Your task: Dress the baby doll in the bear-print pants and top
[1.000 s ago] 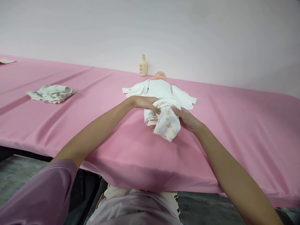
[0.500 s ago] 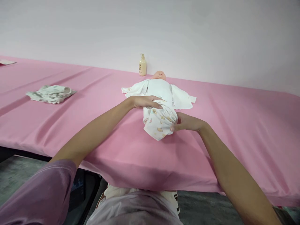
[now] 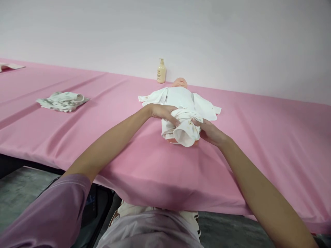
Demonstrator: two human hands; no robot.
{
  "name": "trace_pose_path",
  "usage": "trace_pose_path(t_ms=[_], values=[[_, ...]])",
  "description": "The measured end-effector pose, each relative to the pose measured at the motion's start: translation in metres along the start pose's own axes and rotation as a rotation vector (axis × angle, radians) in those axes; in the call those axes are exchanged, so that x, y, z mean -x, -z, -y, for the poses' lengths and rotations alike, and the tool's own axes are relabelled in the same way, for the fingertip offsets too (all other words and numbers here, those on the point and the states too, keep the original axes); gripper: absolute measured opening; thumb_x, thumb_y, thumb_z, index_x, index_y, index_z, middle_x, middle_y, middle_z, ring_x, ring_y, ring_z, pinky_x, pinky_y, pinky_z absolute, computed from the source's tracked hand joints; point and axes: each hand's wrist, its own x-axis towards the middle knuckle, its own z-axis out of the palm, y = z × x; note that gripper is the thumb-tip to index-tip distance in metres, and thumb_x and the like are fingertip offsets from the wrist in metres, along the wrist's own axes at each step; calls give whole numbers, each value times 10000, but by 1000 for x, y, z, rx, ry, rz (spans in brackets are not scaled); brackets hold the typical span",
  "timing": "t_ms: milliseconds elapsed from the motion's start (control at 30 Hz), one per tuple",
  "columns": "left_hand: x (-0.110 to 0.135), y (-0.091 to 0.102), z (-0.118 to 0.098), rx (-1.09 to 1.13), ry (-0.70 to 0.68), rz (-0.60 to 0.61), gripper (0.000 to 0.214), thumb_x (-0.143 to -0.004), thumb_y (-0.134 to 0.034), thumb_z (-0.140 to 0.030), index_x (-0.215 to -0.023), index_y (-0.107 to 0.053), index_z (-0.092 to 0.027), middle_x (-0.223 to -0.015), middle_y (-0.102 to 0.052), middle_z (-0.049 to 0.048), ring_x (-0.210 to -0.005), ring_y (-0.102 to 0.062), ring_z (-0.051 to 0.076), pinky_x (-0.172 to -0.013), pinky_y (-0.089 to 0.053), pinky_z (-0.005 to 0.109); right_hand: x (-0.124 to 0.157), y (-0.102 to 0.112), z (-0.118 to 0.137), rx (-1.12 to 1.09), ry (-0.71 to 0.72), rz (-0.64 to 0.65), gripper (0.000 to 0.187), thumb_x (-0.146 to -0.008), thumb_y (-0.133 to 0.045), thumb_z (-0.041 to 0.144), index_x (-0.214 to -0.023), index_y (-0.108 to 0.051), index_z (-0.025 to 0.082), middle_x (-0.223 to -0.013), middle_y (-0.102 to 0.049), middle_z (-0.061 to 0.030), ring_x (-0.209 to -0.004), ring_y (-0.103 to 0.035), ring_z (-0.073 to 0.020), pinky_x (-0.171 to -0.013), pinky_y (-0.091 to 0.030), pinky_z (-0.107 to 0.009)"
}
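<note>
A baby doll (image 3: pixel 179 82) lies on its back, head toward the wall, with a white long-sleeved baby top (image 3: pixel 207 105) spread about its trunk. At the doll's lower end is a bunched white baby garment with small printed figures (image 3: pixel 186 134), its hem gathered into folds. My left hand (image 3: pixel 165 113) grips its upper left side, thumb on top. On the right edge, my right hand (image 3: pixel 208 131) pinches the fabric between thumb and fingers. A bit of the doll's skin-coloured surface shows under the hem; the legs are otherwise hidden.
A cream pump bottle (image 3: pixel 161 72) stands by the wall beyond the doll. On the left lies a folded white-and-green patterned cloth (image 3: pixel 63 101). Another pale cloth (image 3: pixel 11 66) sits at the far left. Pink sheeting (image 3: pixel 144 165) covers the table, its front edge close to my body.
The garment's loose lower corner has been gathered upward, baring the inside of its hem. My right hand has moved up slightly, its thumb now on top. The view has shifted slightly left.
</note>
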Motion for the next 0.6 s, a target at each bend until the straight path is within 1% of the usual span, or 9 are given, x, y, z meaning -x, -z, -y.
trace_pose_path(t_ms=[67, 133, 200, 233, 300, 367, 467, 533, 600], values=[[1, 0, 2, 57, -48, -52, 577, -655, -974, -517, -1085, -803, -171, -1042, -818, 130, -1000, -776, 311, -942, -615, 404, 1, 2, -1, 19, -38, 39, 555, -911, -757, 654, -1273, -734, 234, -1148, -772, -95, -1086, -701, -280, -968, -570, -421], [1, 0, 4, 106, -89, -78, 674, -665, -966, -575, -1163, -784, -158, -1106, -809, 158, -1055, -768, 317, -999, -596, 422, 4, 5, -1, 50, -53, 114, 627, -879, -769, 697, -1288, -732, 223, -1152, -772, -109, -1078, -705, -285, -965, -571, -429], [1, -1, 5, 122, -103, -64, 726, -675, -962, -588, -1224, -764, -156, -1153, -801, 167, -1107, -757, 320, -1048, -576, 431, 7, 8, -2, 78, -41, 182, 700, -828, -802, 727, -1291, -731, 206, -1122, -776, -119, -1085, -709, -303, -953, -573, -435], [0, -1, 5, 120, -99, -52, 726, -685, -961, -579, -1242, -758, -158, -1168, -799, 164, -1125, -752, 320, -1062, -569, 428, 8, 9, -2, 90, -31, 199, 707, -809, -822, 723, -1276, -737, 199, -1102, -779, -122, -1089, -710, -312, -941, -575, -434], [-1, -3, 4, 113, -81, -31, 695, -717, -950, -546, -1265, -753, -167, -1183, -799, 152, -1147, -747, 319, -1073, -565, 420, 8, 10, -3, 91, 3, 174, 653, -814, -833, 697, -1234, -752, 204, -1088, -783, -116, -1109, -710, -318, -940, -578, -426], [-3, -5, 3, 113, -63, -4, 667, -723, -949, -503, -1271, -755, -176, -1175, -804, 140, -1149, -748, 320, -1068, -569, 415, 5, 7, -4, 49, 57, 98, 606, -866, -780, 701, -1240, -750, 225, -1137, -782, -108, -1171, -697, -314, -984, -573, -422], [-5, -6, 3, 130, -48, 68, 708, -635, -989, -455, -1248, -766, -180, -1128, -818, 131, -1106, -763, 331, -1031, -594, 415, 1, 2, -4, -53, 121, 5, 638, -919, -697, 731, -1345, -703, 256, -1247, -763, -98, -1270, -663, -309, -1052, -558, -425], [-5, -7, 4, 128, -29, 98, 755, -554, -1021, -410, -1230, -774, -183, -1071, -828, 120, -1041, -780, 331, -984, -619, 415, 0, -1, -3, -84, 98, 11, 648, -924, -701, 715, -1380, -682, 255, -1272, -756, -102, -1261, -667, -306, -1037, -568, -418], [-5, -7, 4, 103, -9, 85, 744, -534, -1029, -365, -1214, -784, -189, -1009, -834, 99, -966, -792, 315, -939, -635, 407, 1, 0, -1, -62, 30, 57, 639, -932, -710, 692, -1380, -681, 239, -1268, -757, -110, -1212, -687, -298, -999, -579, -408]])
